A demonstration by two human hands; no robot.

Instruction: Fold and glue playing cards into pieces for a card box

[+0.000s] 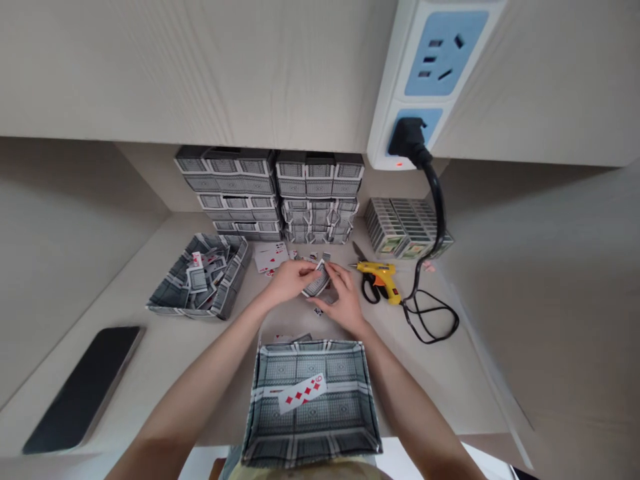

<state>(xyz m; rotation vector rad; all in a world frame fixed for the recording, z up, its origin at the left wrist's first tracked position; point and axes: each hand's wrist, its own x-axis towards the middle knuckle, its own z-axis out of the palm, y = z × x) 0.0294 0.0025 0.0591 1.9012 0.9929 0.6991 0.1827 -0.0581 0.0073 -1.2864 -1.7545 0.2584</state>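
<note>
Card (315, 285) with a patterned back sits between the two hands over the middle of the table (430, 393), its back facing up toward the camera. Left hand (287, 283) pinches it from the left, thumb laid across its upper face. Right hand (345, 307) grips from the other side, its fingers (340, 277) bent against the upper right edge and its thumb near the lower edge. The card thus lies right at the fingertips, touched by both hands. It is held aslant: its long axis runs from lower left, nearer the body, to upper right, farther off. How far it is folded cannot be told, as the fingers hide part of it.

Loose face-up cards (270, 257) lie just beyond the left hand. Farther left stands a tray (233, 287) holding card pieces (199, 279), with a black phone (85, 387) nearer the body. Between the forearms is an open box (345, 400) made of cards; a strip with red diamonds (303, 393) lies inside it. Right of the right hand, a yellow glue gun (377, 270) lies by black-handled scissors (371, 290). Stacked card boxes (320, 190) stand at the back.
</note>
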